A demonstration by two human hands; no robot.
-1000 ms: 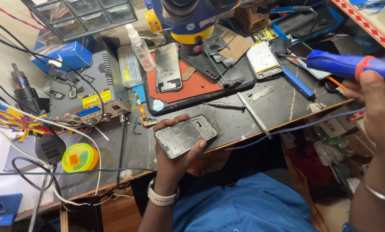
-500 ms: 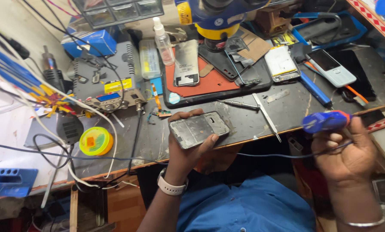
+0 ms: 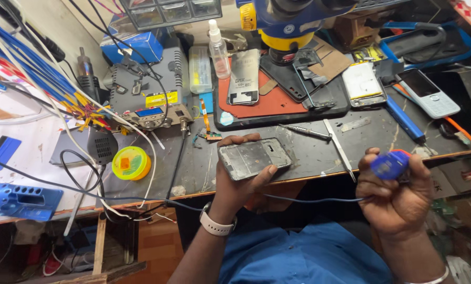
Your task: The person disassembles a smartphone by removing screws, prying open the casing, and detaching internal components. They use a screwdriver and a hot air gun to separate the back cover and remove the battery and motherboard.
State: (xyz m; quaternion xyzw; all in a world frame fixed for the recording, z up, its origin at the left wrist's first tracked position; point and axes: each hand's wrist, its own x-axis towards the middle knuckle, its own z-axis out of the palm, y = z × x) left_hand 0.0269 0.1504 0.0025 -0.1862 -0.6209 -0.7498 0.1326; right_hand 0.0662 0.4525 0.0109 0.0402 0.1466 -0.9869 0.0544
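Note:
My left hand grips a grey opened phone frame flat above the front edge of the dark workbench, thumb on its near right corner. My right hand is closed around a blue corded tool handle, held just off the bench's front edge at the right. A thin blue cable runs from that handle leftwards under the left hand.
A red mat holds a phone back panel under a blue-yellow microscope. Tweezers, a screwdriver, a white keypad phone, a solder reel, a grey soldering station and many blue wires crowd the bench.
My right hand dropped from high at the right to near the bench's front edge with the blue tool. My view shifted, so the bench sits further right. The left hand keeps the frame.

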